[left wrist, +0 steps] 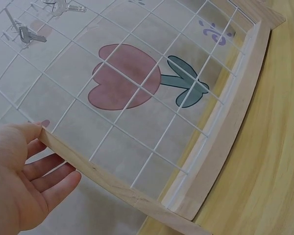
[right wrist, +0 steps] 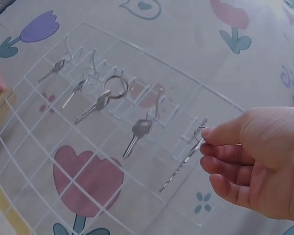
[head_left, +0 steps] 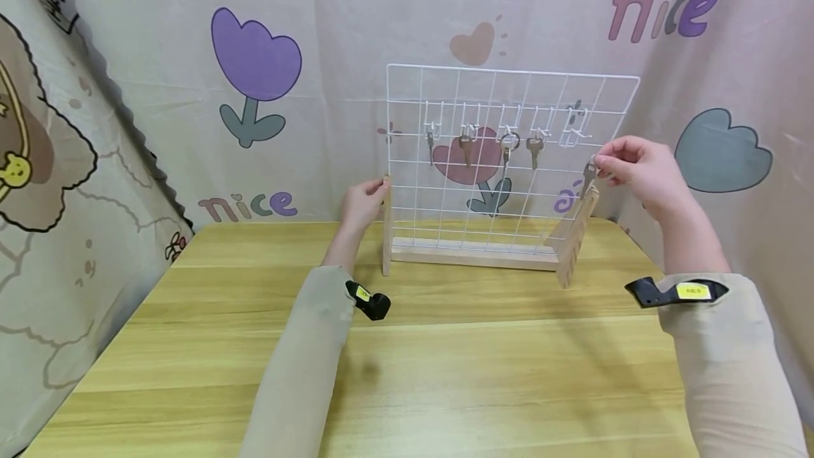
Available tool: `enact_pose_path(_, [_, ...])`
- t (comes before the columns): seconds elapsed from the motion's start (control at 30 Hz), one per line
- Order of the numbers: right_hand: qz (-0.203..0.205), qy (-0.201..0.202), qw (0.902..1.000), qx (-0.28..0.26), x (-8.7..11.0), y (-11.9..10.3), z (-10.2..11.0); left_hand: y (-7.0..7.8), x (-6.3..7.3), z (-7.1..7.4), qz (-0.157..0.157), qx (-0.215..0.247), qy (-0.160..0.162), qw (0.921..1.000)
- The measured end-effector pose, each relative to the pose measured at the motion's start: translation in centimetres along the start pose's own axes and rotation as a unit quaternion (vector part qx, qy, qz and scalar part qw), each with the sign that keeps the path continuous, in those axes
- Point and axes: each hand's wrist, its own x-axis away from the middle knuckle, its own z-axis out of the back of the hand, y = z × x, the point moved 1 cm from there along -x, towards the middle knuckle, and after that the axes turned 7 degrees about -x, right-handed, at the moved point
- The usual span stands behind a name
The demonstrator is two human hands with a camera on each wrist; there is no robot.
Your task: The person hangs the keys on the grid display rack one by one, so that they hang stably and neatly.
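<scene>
A white wire grid rack (head_left: 509, 71) stands upright in a wooden base (head_left: 473, 258). My left hand (head_left: 364, 205) pinches the top of its left wooden side post (left wrist: 90, 171) between thumb and fingers. At the right side, my right hand (head_left: 642, 165) holds a silver key (right wrist: 179, 169) by its small ring (right wrist: 200, 131), and the key's blade points down. Seen from the head, this key is below and right of the rightmost white hook (head_left: 574, 134), which carries no key. Several other keys (head_left: 534, 150) hang in a row from hooks to its left.
The rack stands toward the back of a wood-grain table (head_left: 445, 373). Behind it hangs a printed curtain (head_left: 356, 27) with flowers and lettering. The rack's right wooden side post (head_left: 579, 239) stands just below my right hand.
</scene>
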Motion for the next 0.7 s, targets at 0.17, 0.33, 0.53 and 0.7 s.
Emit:
enact_pose_path(0.17, [-0.006, 0.010, 0.9994, -0.033, -0.7, -0.9, 0.1, -0.1, -0.1, -0.1, 0.004, 0.005, 0.003, 1.0000])
enact_pose_path(0.33, [-0.014, 0.028, 0.9966, -0.076, -1.3, -1.5, -0.1, -0.1, -0.2, -0.2, 0.008, 0.004, 0.003, 1.0000])
enact_pose_path(0.53, [-0.019, 0.037, 0.9951, -0.090, -1.8, -1.6, -0.5, -0.2, -0.1, -0.2, 0.006, 0.005, 0.004, 1.0000])
enact_pose_path(0.7, [-0.031, 0.037, 0.9969, -0.062, -2.0, -1.2, -1.0, -0.3, -0.1, -0.1, 0.001, 0.011, 0.005, 0.9999])
